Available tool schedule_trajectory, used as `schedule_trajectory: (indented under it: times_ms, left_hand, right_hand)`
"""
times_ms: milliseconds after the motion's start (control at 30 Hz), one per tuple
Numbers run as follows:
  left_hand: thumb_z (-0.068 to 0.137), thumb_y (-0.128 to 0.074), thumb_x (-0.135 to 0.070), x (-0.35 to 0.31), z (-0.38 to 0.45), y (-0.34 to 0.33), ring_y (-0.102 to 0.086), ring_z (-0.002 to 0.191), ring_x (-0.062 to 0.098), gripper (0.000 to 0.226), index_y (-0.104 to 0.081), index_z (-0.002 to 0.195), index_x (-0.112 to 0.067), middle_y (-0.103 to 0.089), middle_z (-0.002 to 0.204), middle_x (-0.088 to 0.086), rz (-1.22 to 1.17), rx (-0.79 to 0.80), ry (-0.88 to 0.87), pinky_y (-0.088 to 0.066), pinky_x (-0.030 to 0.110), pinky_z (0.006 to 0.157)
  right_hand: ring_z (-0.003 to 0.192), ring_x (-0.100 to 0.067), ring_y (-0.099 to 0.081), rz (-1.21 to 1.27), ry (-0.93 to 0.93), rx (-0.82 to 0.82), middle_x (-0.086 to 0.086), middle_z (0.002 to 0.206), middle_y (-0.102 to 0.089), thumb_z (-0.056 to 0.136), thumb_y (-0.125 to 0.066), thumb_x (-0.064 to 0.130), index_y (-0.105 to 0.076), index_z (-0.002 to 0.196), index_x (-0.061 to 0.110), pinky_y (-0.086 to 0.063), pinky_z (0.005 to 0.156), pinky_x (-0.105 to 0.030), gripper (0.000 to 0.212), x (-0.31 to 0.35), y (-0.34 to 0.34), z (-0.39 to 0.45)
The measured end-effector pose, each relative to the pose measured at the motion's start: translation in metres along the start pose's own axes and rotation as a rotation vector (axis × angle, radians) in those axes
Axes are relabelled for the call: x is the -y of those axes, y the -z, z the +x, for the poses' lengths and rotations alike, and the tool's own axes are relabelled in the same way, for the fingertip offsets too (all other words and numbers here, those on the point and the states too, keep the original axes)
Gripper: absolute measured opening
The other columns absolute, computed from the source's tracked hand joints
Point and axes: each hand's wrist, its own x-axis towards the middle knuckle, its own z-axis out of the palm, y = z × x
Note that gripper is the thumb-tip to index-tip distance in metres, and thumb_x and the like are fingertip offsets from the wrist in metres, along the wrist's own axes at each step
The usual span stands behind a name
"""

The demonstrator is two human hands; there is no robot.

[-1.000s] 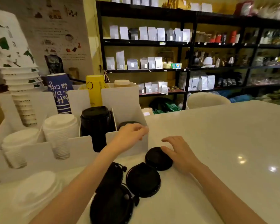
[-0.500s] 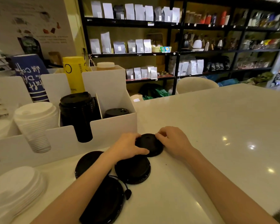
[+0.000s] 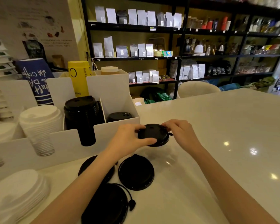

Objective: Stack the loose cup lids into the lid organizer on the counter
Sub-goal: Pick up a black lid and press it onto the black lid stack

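A black cup lid (image 3: 153, 134) is held just above the white counter (image 3: 217, 143), gripped on its left rim by my left hand (image 3: 128, 139) and on its right rim by my right hand (image 3: 181, 132). Three more loose black lids lie nearer to me: one (image 3: 136, 172), one partly under my left forearm (image 3: 89, 165), and a large one with a plug tab (image 3: 105, 206). The white lid organizer (image 3: 113, 88) stands just behind the held lid, with a tall black lid stack (image 3: 82, 117) and a short black stack (image 3: 119, 116) in its right compartments.
White lid stacks (image 3: 39, 126) fill the organizer's left slots, and another white pile (image 3: 18, 191) lies at the front left. Blue (image 3: 34, 81) and yellow (image 3: 78, 78) cup stacks rise behind. Dark shelves with bags line the back wall.
My left hand came back from the organizer to the counter. Both hands closed on the farthest black lid and lifted it off the counter.
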Motion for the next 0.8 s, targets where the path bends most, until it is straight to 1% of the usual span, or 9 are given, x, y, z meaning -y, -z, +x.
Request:
schedule_trajectory:
  times_ms: [67, 167, 267, 367, 500, 600, 667, 733, 800]
  left_hand:
    - [0.066, -0.07, -0.047, -0.008, -0.001, 0.012, -0.053, 0.097, 0.008, 0.06, -0.058, 0.118, -0.021, -0.063, 0.118, -0.001, -0.034, -0.065, -0.024, -0.042, 0.023, 0.084]
    - [0.066, -0.071, -0.045, -0.017, -0.004, 0.033, -0.055, 0.096, 0.007, 0.055, -0.061, 0.114, -0.022, -0.066, 0.109, -0.004, -0.097, -0.172, -0.043, -0.045, 0.022, 0.086]
    - [0.066, -0.069, -0.045, -0.021, -0.007, 0.057, -0.055, 0.091, 0.005, 0.052, -0.061, 0.113, -0.023, -0.062, 0.097, -0.009, -0.12, -0.271, -0.062, -0.044, 0.017, 0.081]
    - [0.064, -0.068, -0.047, -0.019, -0.01, 0.082, -0.057, 0.091, 0.007, 0.053, -0.063, 0.111, -0.023, -0.06, 0.096, -0.011, -0.145, -0.386, -0.042, -0.045, 0.023, 0.083]
    - [0.062, -0.068, -0.048, -0.006, -0.012, 0.114, -0.059, 0.095, 0.01, 0.053, -0.062, 0.11, -0.026, -0.061, 0.101, -0.011, -0.172, -0.496, -0.003, -0.044, 0.016, 0.075]
    - [0.054, -0.066, -0.053, 0.007, -0.016, 0.133, -0.061, 0.101, 0.018, 0.063, -0.063, 0.11, -0.025, -0.065, 0.11, -0.002, -0.199, -0.569, 0.039, -0.052, 0.032, 0.086]
    - [0.052, -0.067, -0.053, 0.016, -0.018, 0.141, -0.061, 0.104, 0.019, 0.066, -0.063, 0.111, -0.023, -0.065, 0.115, 0.0, -0.188, -0.615, 0.062, -0.051, 0.038, 0.092]
    - [0.057, -0.071, -0.048, 0.026, -0.017, 0.147, -0.059, 0.105, 0.016, 0.061, -0.062, 0.112, -0.022, -0.065, 0.117, 0.0, -0.171, -0.641, 0.088, -0.048, 0.033, 0.092]
    - [0.065, -0.073, -0.038, 0.036, -0.015, 0.15, -0.056, 0.105, 0.013, 0.053, -0.061, 0.113, -0.02, -0.065, 0.117, 0.0, -0.134, -0.657, 0.112, -0.043, 0.026, 0.088]
  right_hand:
    - [0.072, -0.017, -0.058, 0.074, 0.041, -0.046, -0.011, 0.075, -0.067, 0.084, -0.046, 0.01, -0.071, 0.077, 0.004, -0.041, 0.056, -0.01, 0.027, 0.012, 0.005, 0.001]
    - [0.071, -0.013, -0.058, 0.146, 0.116, -0.091, -0.01, 0.075, -0.067, 0.085, -0.046, 0.009, -0.071, 0.08, 0.006, -0.042, 0.056, -0.005, 0.026, 0.031, 0.006, 0.007]
    - [0.081, -0.019, -0.06, 0.193, 0.185, -0.087, -0.014, 0.08, -0.068, 0.088, -0.044, 0.013, -0.071, 0.081, 0.007, -0.043, 0.06, -0.007, 0.028, 0.054, 0.001, 0.018]
    - [0.086, -0.016, -0.06, 0.234, 0.231, -0.074, -0.009, 0.084, -0.068, 0.09, -0.042, 0.016, -0.069, 0.087, 0.011, -0.046, 0.067, -0.012, 0.028, 0.079, -0.01, 0.03]
    - [0.089, -0.013, -0.061, 0.375, 0.253, -0.039, -0.005, 0.088, -0.067, 0.09, -0.043, 0.019, -0.068, 0.089, 0.012, -0.047, 0.076, -0.018, 0.026, 0.109, -0.038, 0.044]
    - [0.08, 0.002, -0.056, 0.455, 0.271, 0.032, 0.003, 0.081, -0.064, 0.092, -0.042, 0.022, -0.065, 0.082, 0.025, -0.042, 0.073, -0.018, 0.025, 0.124, -0.066, 0.049]
    - [0.077, 0.011, -0.052, 0.465, 0.297, 0.091, 0.011, 0.082, -0.06, 0.093, -0.038, 0.025, -0.066, 0.09, 0.023, -0.04, 0.071, -0.012, 0.028, 0.131, -0.083, 0.052]
    - [0.087, 0.01, -0.051, 0.465, 0.3, 0.147, 0.013, 0.092, -0.06, 0.094, -0.035, 0.028, -0.063, 0.102, 0.024, -0.039, 0.076, -0.01, 0.03, 0.134, -0.099, 0.055]
    - [0.099, 0.0, -0.052, 0.49, 0.294, 0.225, 0.007, 0.102, -0.061, 0.095, -0.033, 0.03, -0.061, 0.103, 0.029, -0.04, 0.086, -0.021, 0.028, 0.134, -0.111, 0.057]
